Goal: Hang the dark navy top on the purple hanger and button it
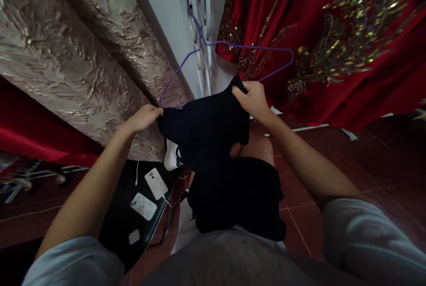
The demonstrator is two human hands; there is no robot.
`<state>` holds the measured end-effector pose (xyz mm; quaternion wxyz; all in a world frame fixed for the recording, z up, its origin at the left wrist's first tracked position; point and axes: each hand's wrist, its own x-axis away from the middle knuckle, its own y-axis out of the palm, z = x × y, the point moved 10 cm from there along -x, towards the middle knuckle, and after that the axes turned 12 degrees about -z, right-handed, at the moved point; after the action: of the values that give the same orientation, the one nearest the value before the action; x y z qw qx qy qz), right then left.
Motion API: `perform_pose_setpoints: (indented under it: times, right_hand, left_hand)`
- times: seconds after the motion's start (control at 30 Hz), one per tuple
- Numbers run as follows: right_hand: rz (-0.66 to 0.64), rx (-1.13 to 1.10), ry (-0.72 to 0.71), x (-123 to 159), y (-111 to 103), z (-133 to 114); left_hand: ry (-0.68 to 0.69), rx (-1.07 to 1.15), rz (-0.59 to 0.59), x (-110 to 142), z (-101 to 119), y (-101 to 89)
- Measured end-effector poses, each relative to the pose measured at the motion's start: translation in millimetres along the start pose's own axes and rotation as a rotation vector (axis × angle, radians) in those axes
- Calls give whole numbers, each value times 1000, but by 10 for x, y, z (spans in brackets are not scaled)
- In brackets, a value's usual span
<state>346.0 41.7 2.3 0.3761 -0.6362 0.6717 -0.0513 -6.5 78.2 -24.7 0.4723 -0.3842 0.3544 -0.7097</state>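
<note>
Between my hands is a black garment (213, 122), its upper edge stretched wide and its lower part lying over my lap. My left hand (144, 117) pinches its left upper corner, fingers closed. At the right upper corner, my right hand (253, 99) grips the cloth with the thumb on top. A purple wire hanger (229, 44) is just beyond, by a white metal rack (202, 33). The hanger's lower bar runs behind the cloth, so I cannot tell whether the garment is on it. The garment's exact kind is unclear in its dark folds.
Red cloth with gold sequins (353, 37) hangs at right, beige textured fabric (83, 55) at left. Two phones, a white one (156, 183) and a paler one (143, 206), lie with a small white case (134, 237) on a black bench (116, 219). A white shoe (171, 155) is behind the garment.
</note>
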Motion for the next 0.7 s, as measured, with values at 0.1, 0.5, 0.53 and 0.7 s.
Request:
perform_pose_setpoints:
  times: [0.1,0.5,0.53,0.7]
  right_hand:
    - [-31,-1,23,-40,19,43]
    - [-56,-102,-150,377,-125,-286]
    - [32,-67,-155,415,-315,-262]
    - [126,-70,-68,308,-916,121]
  left_hand:
    - [-91,55,78,-31,-107,-230]
    - [615,16,363,74,1128,-571]
    - [598,-11,369,63,1129,-577]
    - [533,-147,353,45,1209,-617]
